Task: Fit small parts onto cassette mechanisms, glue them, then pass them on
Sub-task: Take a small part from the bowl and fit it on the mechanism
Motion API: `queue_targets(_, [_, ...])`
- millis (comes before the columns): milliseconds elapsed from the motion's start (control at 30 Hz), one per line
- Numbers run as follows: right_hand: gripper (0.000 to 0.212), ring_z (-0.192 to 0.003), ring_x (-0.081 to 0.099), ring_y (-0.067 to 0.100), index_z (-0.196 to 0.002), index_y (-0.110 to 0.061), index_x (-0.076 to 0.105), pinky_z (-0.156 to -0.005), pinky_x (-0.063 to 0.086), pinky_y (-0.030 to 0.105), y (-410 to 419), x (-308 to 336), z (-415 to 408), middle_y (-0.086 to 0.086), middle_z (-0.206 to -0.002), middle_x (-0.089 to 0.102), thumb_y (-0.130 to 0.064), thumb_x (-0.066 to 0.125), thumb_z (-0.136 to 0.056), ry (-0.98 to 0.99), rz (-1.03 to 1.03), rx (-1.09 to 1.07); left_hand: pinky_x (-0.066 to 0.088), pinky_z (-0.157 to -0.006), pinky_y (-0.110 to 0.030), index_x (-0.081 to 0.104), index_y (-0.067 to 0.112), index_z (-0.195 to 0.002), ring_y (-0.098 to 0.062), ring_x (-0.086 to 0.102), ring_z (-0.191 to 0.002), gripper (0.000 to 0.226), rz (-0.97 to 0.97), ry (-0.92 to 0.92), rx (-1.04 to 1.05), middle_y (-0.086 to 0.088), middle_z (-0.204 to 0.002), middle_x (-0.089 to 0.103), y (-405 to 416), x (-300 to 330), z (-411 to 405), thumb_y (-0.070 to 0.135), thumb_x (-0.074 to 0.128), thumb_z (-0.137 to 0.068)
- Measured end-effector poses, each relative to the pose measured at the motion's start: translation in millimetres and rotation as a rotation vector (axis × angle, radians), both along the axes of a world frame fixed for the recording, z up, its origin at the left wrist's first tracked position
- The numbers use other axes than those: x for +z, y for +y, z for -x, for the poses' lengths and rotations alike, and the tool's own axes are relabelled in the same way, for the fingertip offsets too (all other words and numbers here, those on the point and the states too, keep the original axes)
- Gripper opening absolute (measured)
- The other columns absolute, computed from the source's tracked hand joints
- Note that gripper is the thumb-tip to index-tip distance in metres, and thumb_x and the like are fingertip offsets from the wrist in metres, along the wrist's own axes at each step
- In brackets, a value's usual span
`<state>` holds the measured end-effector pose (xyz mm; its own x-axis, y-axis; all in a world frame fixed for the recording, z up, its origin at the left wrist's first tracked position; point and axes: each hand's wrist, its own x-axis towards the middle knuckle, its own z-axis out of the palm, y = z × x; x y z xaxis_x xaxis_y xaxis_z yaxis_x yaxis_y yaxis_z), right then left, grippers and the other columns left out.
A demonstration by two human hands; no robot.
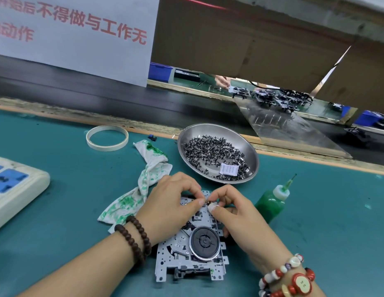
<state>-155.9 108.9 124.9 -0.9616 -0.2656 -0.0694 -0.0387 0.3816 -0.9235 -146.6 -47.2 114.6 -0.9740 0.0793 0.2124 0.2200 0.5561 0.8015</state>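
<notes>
A silver cassette mechanism [186, 254] with a black flywheel lies flat on the green mat in front of me. Over its far end, my left hand [171, 209] and my right hand [236, 213] meet fingertip to fingertip, together pinching a tiny dark part [206, 203] just above the metal plate. A steel dish [253, 155] heaped with several small black-and-silver parts sits just beyond the hands. A bottle of green glue [272, 200] with a needle tip stands to the right of my right hand.
A glue-stained white rag [148, 179] lies left of the mechanism, a tape ring [107, 137] beyond it, a white power strip [15, 185] at far left. A black conveyor belt [101, 97] runs behind the mat; more mechanisms [279, 98] and another person's hand [222, 81] are across it.
</notes>
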Motion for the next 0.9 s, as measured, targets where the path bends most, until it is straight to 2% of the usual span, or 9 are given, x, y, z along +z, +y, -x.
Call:
queue_targets(233, [0.014,-0.053,0.039,0.006,-0.08,-0.016,0.058,-0.047,0.036,0.018,-1.9,-0.4,-0.1,-0.008,-0.064,0.043,-0.003,0.058,-0.086,-0.038,0.047,-0.039,0.035,-0.096,-0.029,0.053,0.039,-0.07,-0.003,0.045,-0.102,0.021,0.009,0.017,-0.004,0.023,-0.093,0.054,1.3,0.0,-0.4,0.027,0.064,-0.084])
queue_targets(533, [0.02,-0.055,0.038,0.008,-0.077,-0.019,0.057,-0.052,0.033,0.023,-6.1,-2.6,-0.1,-0.004,-0.065,0.044,0.0,0.055,-0.084,-0.03,0.035,-0.087,0.035,-0.094,-0.027,0.052,0.039,-0.072,-0.005,0.044,-0.101,0.021,0.013,0.048,-0.015,0.019,-0.094,0.054,2.1,-1.6,-0.5,0.026,0.062,-0.084])
queue_targets(667, [0.023,-0.046,0.035,0.003,-0.075,-0.02,0.057,-0.045,0.031,0.016,-8.1,-2.3,-0.6,-0.007,-0.06,0.041,0.001,0.054,-0.083,-0.024,0.049,-0.102,0.032,-0.088,-0.02,0.049,0.044,-0.076,-0.003,0.044,-0.099,0.023,0.04,0.091,-0.009,0.02,-0.095,0.052,3.3,-2.2,-3.3,0.027,0.06,-0.086])
queue_targets(800, [0.021,-0.041,0.033,0.001,-0.08,-0.019,0.055,-0.042,0.03,0.011,-9.2,-0.8,-2.4,-0.006,-0.057,0.039,0.001,0.055,-0.083,-0.023,0.084,-0.135,0.033,-0.087,-0.016,0.055,0.046,-0.082,0.002,0.045,-0.097,0.019,0.063,0.136,-0.043,0.021,-0.095,0.052,4.0,-1.3,-7.1,0.027,0.058,-0.086])
queue_targets(900, [0.02,-0.041,0.034,0.0,-0.082,-0.02,0.055,-0.042,0.031,0.008,-8.9,0.2,-4.1,-0.005,-0.059,0.041,-0.001,0.055,-0.084,-0.012,0.08,-0.135,0.035,-0.086,-0.014,0.058,0.044,-0.078,0.002,0.046,-0.097,0.013,0.03,0.141,-0.059,0.02,-0.093,0.054,2.9,-1.3,-9.5,0.033,0.058,-0.083])
